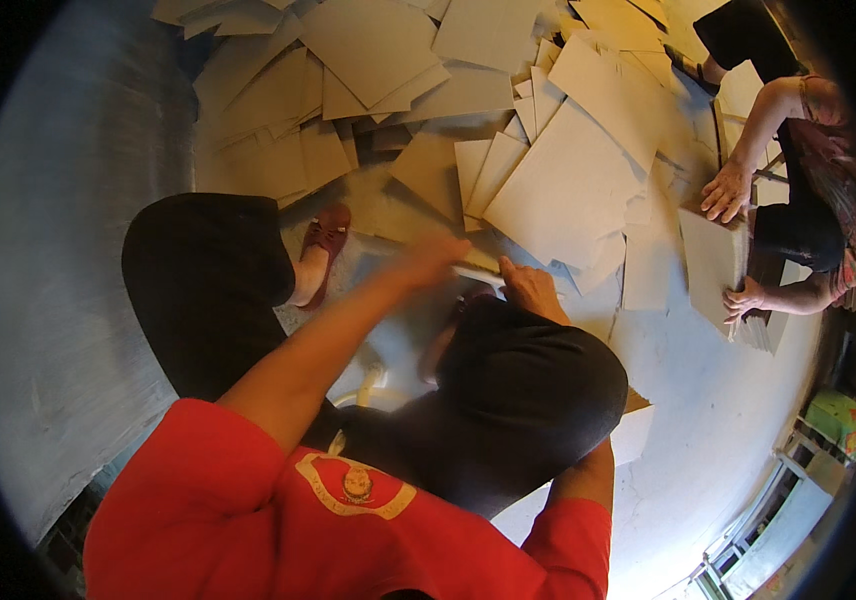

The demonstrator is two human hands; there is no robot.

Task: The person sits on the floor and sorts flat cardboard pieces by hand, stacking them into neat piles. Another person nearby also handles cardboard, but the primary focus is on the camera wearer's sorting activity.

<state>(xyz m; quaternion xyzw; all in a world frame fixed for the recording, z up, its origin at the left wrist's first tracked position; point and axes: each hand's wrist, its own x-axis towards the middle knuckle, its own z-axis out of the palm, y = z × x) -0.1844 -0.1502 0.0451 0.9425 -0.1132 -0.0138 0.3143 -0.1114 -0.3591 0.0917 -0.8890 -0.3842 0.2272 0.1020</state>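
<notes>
My left hand (pixel 435 262), smeared by motion, reaches forward over the near edge of the cardboard sheets (pixel 481 262) in front of my knees; its fingers do not show clearly. Beyond my right knee, my right hand (pixel 536 290) is closed at the right end of these sheets, thumb up along the edge. My knee hides its wrist and part of the sheets. Just past both hands lies a large pale cardboard sheet (pixel 573 185) on a loose heap.
Flat cardboard pieces (pixel 368 50) overlap across the floor ahead. At the right a seated co-worker holds a stack of sheets (pixel 713 260) upright with both hands. A grey wall (pixel 78 260) rises on the left. A pale rack (pixel 778 520) stands at the lower right.
</notes>
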